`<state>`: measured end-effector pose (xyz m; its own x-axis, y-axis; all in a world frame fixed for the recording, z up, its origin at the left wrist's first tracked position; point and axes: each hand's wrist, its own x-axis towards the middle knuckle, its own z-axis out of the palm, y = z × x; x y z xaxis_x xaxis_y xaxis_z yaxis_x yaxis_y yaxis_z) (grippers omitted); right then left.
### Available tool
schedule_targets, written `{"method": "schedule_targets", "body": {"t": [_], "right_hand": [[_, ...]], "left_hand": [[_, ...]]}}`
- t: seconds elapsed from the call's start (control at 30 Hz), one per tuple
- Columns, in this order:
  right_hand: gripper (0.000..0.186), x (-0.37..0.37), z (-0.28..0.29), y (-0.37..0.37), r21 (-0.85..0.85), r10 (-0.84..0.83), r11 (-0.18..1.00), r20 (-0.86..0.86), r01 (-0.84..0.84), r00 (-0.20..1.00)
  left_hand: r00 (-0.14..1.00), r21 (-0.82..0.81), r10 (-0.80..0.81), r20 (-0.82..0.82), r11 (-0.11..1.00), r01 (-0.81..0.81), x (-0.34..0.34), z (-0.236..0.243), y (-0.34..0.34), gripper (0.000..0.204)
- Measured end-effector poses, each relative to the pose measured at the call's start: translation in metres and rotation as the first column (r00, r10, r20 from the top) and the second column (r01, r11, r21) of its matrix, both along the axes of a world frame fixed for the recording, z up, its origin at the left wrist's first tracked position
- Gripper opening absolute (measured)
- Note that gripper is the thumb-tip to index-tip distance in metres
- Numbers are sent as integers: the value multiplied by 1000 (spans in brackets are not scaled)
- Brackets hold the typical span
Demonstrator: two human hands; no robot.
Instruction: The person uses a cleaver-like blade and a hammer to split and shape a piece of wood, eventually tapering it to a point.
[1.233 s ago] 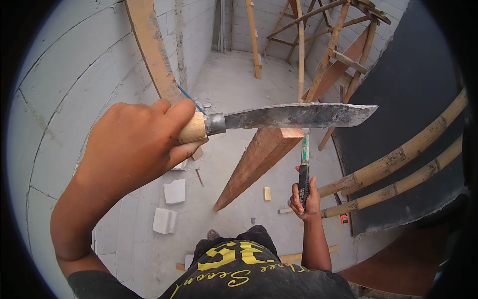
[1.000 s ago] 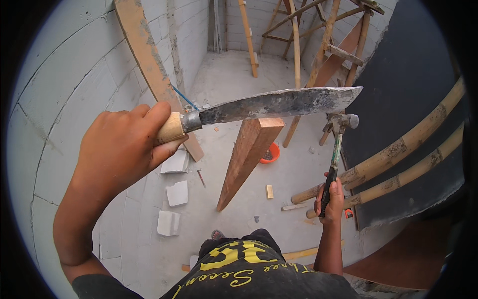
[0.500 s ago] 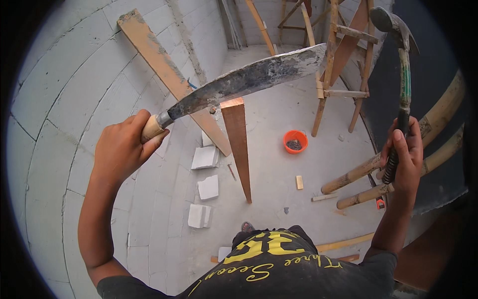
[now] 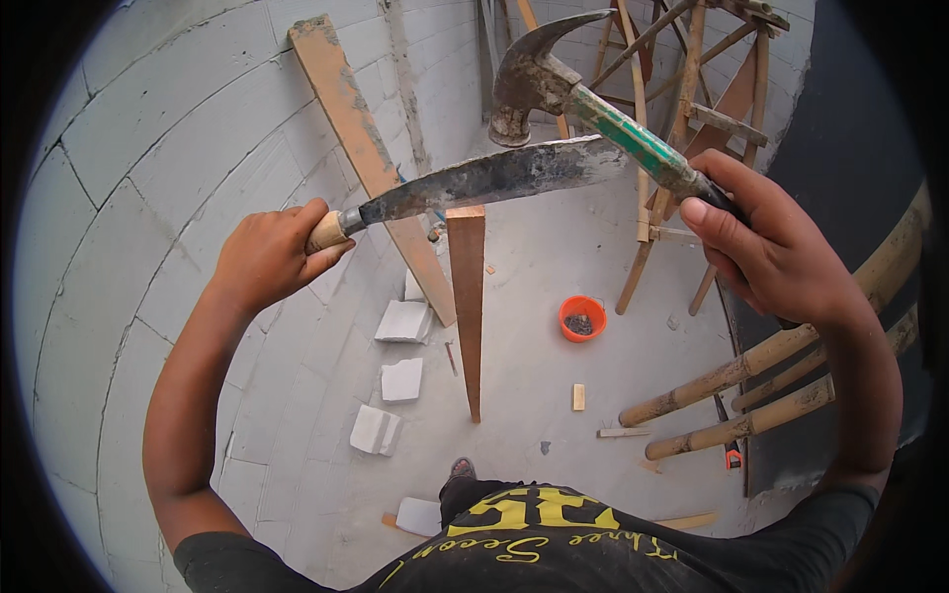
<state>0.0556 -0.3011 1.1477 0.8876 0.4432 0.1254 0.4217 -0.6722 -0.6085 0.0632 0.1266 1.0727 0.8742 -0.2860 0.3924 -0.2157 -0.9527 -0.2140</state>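
**Machete and claw hammer held up above a standing timber**

The left arm bends out at the elbow and its forearm rises inward to the left hand [image 4: 272, 252], back uppermost, its fingers wrapped around the pale wooden handle [image 4: 326, 233] of the machete [image 4: 474, 184]. The right hand [image 4: 766, 232] is raised a little higher, wrist turned inward, thumb pressed along the near side of the black grip of the claw hammer [image 4: 625, 131], with the other fingers curled around it; the arm below comes up from the lower right.

From the left hand the blade reaches rightward, slanting slightly upward, its tip end passing behind the hammer's shaft. The timber [image 4: 466, 296] stands on end to the right of the left hand, its top just under the blade; whether the two touch cannot be told. The hammer lies up and left of the right hand, its striking face pointing down over the back of the blade and its claw curving up and away. Lower down, white blocks [image 4: 402, 322] lie on the floor left of the timber, and an orange bucket [image 4: 583, 332] stands to its right.

Bold yellow figures and script cross the dark shirt [image 4: 583, 553] upside down; any marking on the hammer's green shaft is too small to make out.
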Motion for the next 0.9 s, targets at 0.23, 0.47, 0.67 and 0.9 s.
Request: {"method": "schedule_targets", "body": {"t": [0.23,0.47,0.67,0.9], "right_hand": [[39,-5,10,32,237,-100,971,278,33,955],[39,-7,13,59,-180,-111,975,107,129,988],[35,-18,35,76,198,-312,942,228,270,922],[50,-12,-2,82,60,-260,965,128,255,957]], "left_hand": [[1000,38,3,-31,999,-1,10,4,7,38],[996,37,-78,-38,996,79,20,3,17,36],[993,66,-108,-50,992,111,31,3,26,37],[996,82,-73,-58,994,77,29,-1,40,38]]}}
